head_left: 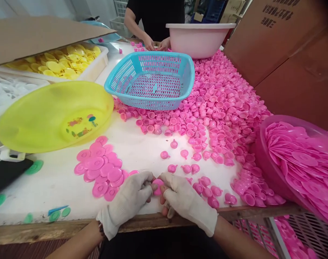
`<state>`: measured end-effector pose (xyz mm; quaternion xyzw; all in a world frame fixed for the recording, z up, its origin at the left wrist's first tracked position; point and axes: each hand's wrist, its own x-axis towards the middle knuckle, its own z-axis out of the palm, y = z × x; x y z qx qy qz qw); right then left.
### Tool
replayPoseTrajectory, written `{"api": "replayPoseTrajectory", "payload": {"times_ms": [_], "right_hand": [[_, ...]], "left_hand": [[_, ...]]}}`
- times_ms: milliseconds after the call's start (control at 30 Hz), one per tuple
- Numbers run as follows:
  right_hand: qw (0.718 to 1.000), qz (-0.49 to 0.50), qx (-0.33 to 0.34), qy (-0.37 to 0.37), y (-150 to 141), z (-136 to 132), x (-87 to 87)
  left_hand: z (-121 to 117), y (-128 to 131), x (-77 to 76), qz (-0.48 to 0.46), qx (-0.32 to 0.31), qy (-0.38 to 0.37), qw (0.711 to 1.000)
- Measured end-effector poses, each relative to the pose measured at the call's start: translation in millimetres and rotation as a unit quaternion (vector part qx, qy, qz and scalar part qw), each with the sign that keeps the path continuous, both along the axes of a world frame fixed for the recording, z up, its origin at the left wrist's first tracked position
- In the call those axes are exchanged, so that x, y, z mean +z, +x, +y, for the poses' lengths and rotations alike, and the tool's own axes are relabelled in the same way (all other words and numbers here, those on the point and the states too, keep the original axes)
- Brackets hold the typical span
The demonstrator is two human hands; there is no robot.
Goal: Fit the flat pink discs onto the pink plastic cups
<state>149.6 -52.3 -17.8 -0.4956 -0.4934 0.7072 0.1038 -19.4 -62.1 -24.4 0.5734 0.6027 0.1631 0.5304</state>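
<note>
My left hand and my right hand, both in white gloves with bare fingertips, meet near the table's front edge. Between them they grip a small pink plastic disc, pinched by the fingers of each hand; its underside is hidden. Left of my hands lies a loose pile of flat pink discs. Small pink toy cups with handles are scattered just beyond and to the right of my right hand.
A large heap of pink cups covers the right side, under a blue basket. A yellow basin stands left, a pink tub of discs right. Across the table a person works beside a pale pink basin.
</note>
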Motion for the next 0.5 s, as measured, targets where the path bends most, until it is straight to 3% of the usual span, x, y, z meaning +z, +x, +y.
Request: {"api": "replayPoseTrajectory", "payload": {"times_ms": [200, 400, 500], "right_hand": [[0.996, -0.018, -0.013, -0.09, -4.6, 1.3, -3.9], [0.997, -0.039, 0.033, -0.06, -4.1, 2.0, -13.0], [0.997, -0.018, 0.046, -0.051, 0.3, 1.6, -14.7]], "left_hand": [[1.9, -0.6, -6.5, -0.072, 0.01, -0.133, 0.989], [5.7, 0.9, -9.8, -0.078, 0.012, -0.138, 0.987], [4.7, -0.7, -4.6, -0.079, -0.014, -0.099, 0.992]]}}
